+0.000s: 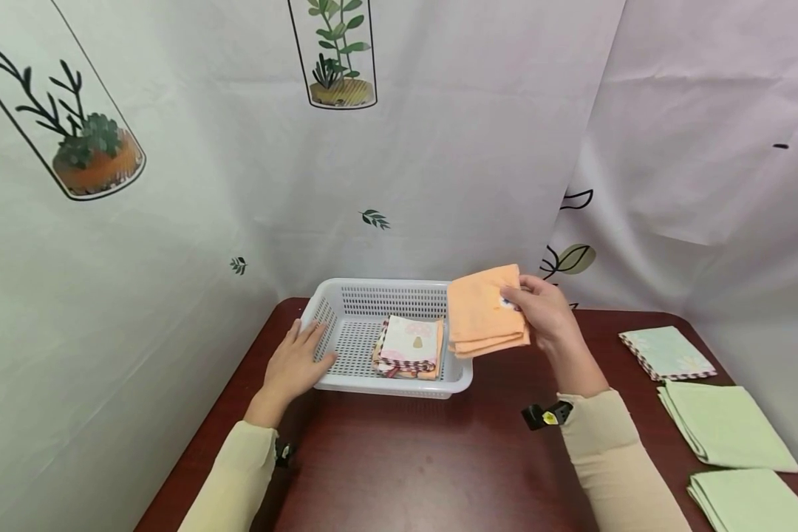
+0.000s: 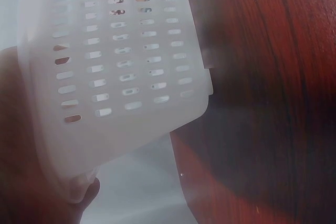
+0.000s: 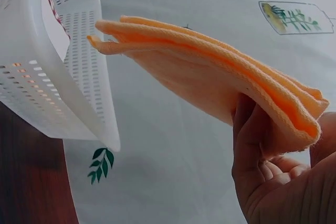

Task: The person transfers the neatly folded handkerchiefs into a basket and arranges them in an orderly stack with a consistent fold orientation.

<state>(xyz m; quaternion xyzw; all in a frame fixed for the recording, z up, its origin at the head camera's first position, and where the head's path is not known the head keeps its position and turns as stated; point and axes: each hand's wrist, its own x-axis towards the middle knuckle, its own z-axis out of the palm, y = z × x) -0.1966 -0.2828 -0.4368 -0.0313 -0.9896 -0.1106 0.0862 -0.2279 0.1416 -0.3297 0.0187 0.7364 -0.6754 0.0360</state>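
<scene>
Head view: the right hand pinches a folded orange cloth by its right side, holding it up at the right end of the basket. The left hand rests on the basket's left rim, fingers spread, gripping nothing that I can make out. Pinched at one side only, the cloth could fan open, since its layers part at the free edge; carried low, it might snag on the right rim, the nearest obstacle. A knock there could skew the pile inside. Behind the basket, along the table's far edge, hangs the wall sheet. Down the table's right edge lie a patterned cloth, near the far corner, and two green cloths.
</scene>
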